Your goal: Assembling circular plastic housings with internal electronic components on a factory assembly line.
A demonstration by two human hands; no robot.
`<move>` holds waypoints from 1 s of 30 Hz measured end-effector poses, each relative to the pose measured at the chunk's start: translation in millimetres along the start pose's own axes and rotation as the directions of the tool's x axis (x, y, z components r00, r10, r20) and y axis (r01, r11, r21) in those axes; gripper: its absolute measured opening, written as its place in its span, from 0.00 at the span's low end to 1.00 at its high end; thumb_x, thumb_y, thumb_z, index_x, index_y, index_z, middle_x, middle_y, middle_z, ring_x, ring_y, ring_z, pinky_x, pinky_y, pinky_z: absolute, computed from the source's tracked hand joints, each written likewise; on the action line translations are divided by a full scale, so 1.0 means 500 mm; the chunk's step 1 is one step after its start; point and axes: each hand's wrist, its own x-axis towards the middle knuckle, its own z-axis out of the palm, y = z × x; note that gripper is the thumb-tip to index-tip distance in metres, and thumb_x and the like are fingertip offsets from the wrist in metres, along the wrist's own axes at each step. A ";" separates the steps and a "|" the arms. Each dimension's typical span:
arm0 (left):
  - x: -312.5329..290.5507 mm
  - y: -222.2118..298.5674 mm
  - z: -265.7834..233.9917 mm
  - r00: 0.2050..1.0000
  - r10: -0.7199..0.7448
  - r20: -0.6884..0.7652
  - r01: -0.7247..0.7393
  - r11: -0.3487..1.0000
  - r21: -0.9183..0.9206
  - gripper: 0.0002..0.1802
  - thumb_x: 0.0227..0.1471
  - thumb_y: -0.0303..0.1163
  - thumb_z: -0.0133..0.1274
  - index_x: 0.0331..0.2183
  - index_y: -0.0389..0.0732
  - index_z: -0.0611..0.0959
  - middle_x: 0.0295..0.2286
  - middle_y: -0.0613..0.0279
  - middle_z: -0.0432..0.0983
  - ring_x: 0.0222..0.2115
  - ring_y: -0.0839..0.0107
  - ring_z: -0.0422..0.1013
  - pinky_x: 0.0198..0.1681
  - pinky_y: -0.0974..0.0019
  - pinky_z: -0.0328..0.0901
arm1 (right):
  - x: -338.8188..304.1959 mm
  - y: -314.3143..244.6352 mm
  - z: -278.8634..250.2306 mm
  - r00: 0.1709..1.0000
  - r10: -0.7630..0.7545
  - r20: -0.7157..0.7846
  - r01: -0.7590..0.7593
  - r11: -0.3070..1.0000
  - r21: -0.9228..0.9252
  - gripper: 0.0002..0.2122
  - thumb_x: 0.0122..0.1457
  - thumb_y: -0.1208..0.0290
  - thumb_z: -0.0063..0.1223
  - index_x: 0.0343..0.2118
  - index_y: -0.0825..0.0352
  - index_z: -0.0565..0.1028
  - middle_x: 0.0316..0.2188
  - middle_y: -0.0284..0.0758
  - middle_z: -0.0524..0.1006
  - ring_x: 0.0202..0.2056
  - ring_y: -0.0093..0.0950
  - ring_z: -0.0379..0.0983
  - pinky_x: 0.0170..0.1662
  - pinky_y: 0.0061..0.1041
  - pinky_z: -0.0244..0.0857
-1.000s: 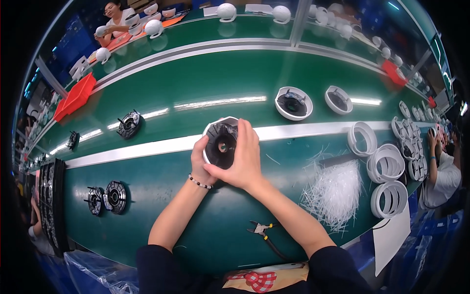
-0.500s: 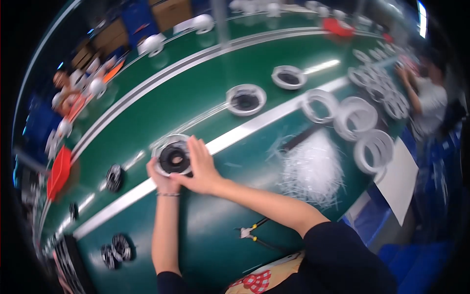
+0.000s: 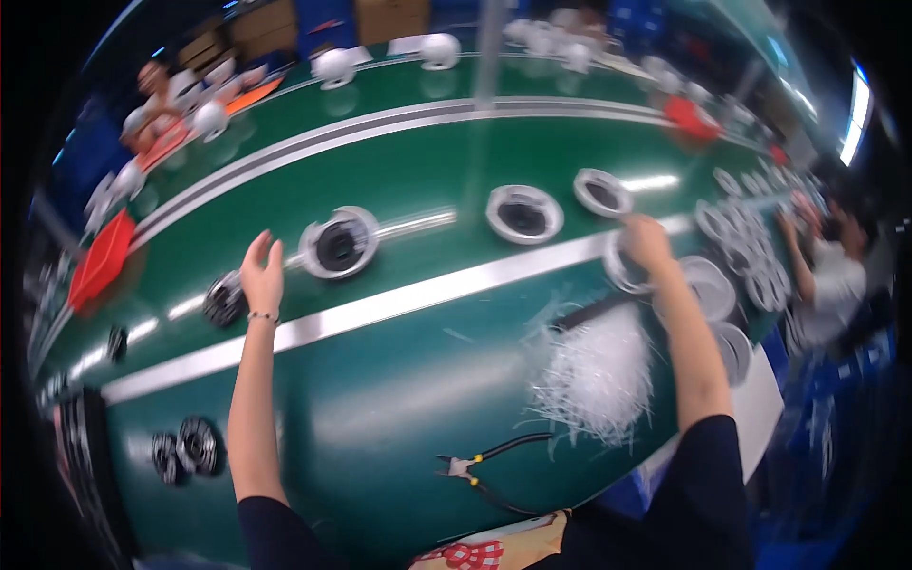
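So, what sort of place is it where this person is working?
Probably a factory assembly line. Round white housings with black inserts stand along a long green surface, apparently a conveyor belt; diagonal cutters lie on the bench, and a co-worker is at the far right.

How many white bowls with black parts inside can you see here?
3: the left bowl, just right of the left hand; the middle bowl; and the right bowl, near the right hand. Others may be hidden in the blurred far right.
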 end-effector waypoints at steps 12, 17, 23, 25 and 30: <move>0.075 -0.176 -0.241 0.975 -0.149 -0.163 0.216 0.795 0.567 0.28 0.38 0.40 0.54 0.42 0.37 0.70 0.36 0.49 0.71 0.39 0.57 0.67 0.43 0.62 0.61 | 0.050 0.053 -0.170 0.956 -0.256 -0.141 0.247 0.966 -0.080 0.03 0.41 0.78 0.50 0.21 0.69 0.72 0.22 0.42 0.71 0.26 0.40 0.68 0.31 0.33 0.61; 0.050 -0.105 -0.175 0.958 -0.282 -0.051 0.242 0.700 0.672 0.29 0.34 0.35 0.57 0.42 0.36 0.71 0.34 0.49 0.72 0.38 0.57 0.68 0.42 0.63 0.62 | 0.049 -0.137 -0.291 0.918 -0.191 -0.349 0.265 0.947 0.179 0.10 0.40 0.81 0.49 0.29 0.69 0.72 0.16 0.39 0.70 0.18 0.31 0.68 0.24 0.24 0.62; -0.027 -0.104 -0.160 0.957 -0.274 0.097 0.226 0.912 0.341 0.23 0.37 0.30 0.53 0.40 0.37 0.73 0.30 0.52 0.74 0.33 0.62 0.70 0.38 0.65 0.63 | -0.053 -0.442 -0.187 0.942 -0.203 0.267 -0.055 0.691 0.720 0.20 0.34 0.79 0.50 0.37 0.65 0.69 0.12 0.33 0.70 0.16 0.21 0.67 0.21 0.21 0.61; -0.083 -0.071 -0.126 0.966 -0.235 0.109 0.216 0.962 0.164 0.17 0.39 0.24 0.51 0.37 0.37 0.74 0.31 0.54 0.73 0.34 0.66 0.70 0.37 0.67 0.63 | -0.099 -0.504 -0.133 0.878 -0.307 0.367 -0.073 0.672 0.737 0.21 0.34 0.77 0.49 0.38 0.66 0.68 0.12 0.34 0.72 0.16 0.27 0.69 0.25 0.24 0.64; -0.182 0.022 -0.096 0.978 -0.111 0.178 0.140 0.977 -0.160 0.18 0.43 0.14 0.41 0.40 0.36 0.67 0.40 0.56 0.65 0.43 0.71 0.62 0.40 0.74 0.60 | -0.159 -0.563 -0.084 0.893 -0.350 0.284 0.105 0.775 0.623 0.23 0.36 0.73 0.53 0.40 0.66 0.66 0.10 0.35 0.70 0.18 0.34 0.68 0.29 0.30 0.63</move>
